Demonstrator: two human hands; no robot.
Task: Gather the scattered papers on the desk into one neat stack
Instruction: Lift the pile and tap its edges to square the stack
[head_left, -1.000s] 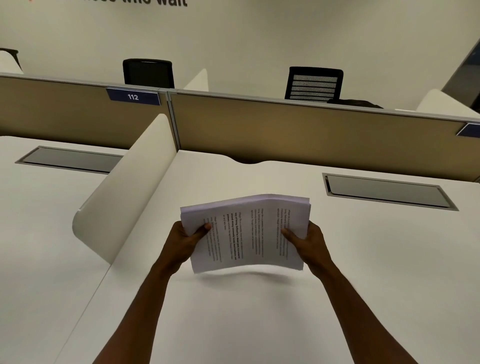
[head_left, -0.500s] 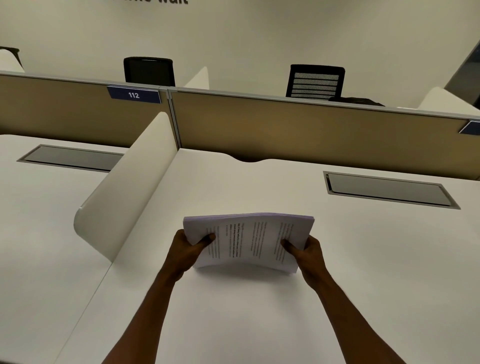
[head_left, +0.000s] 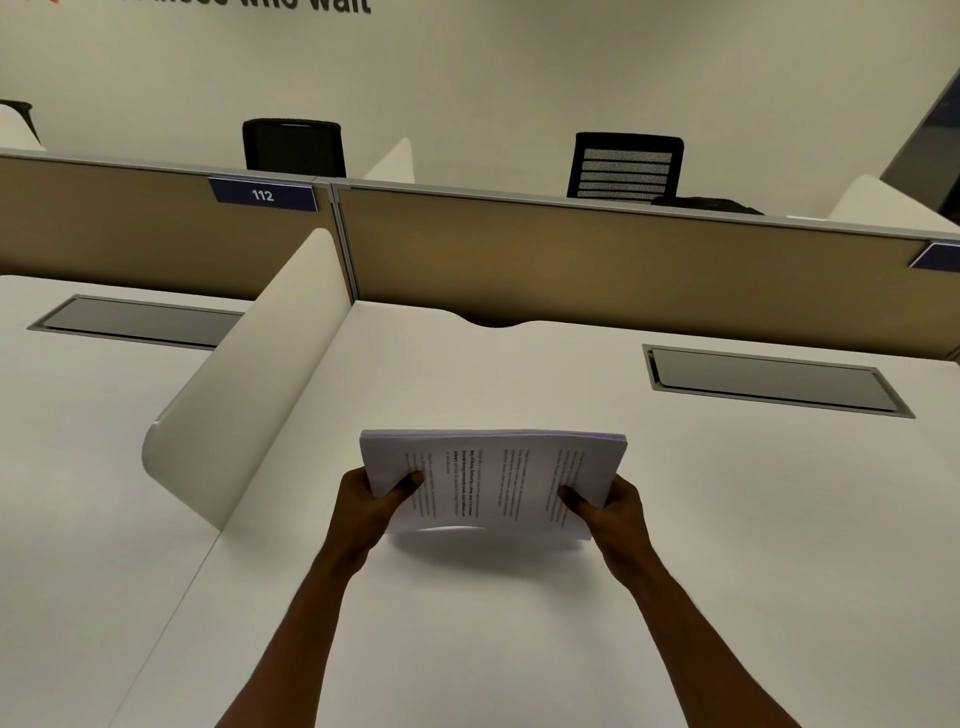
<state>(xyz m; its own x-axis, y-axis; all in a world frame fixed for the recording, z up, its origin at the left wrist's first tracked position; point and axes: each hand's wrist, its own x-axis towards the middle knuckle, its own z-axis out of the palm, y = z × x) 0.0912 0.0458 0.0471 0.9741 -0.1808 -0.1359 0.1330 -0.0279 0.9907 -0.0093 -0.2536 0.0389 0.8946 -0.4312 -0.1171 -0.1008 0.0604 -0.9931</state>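
We see the stack of papers (head_left: 493, 480) held above the white worktop (head_left: 519, 623), about midway across it and nearer to us than the far partition. The printed top sheet faces us and the stack bows slightly, its lower edge lifted over a soft shadow; whether that edge touches the surface we cannot tell. Our left hand (head_left: 363, 512) has its grip clamped on the stack's left side, thumb on the top sheet and the other fingers hidden behind. Our right hand (head_left: 610, 512) is clamped likewise on the right side, thumb across the print. Both forearms reach in from the bottom of the view. To the left a rounded white divider (head_left: 249, 389) rises from the worktop. To the right, well apart from the stack, a grey cable hatch (head_left: 769, 382) sits flush in the surface. Beyond runs a tan partition (head_left: 571, 260) carrying a blue tag (head_left: 262, 195) marked 112, with two black chairs (head_left: 623, 163) behind it
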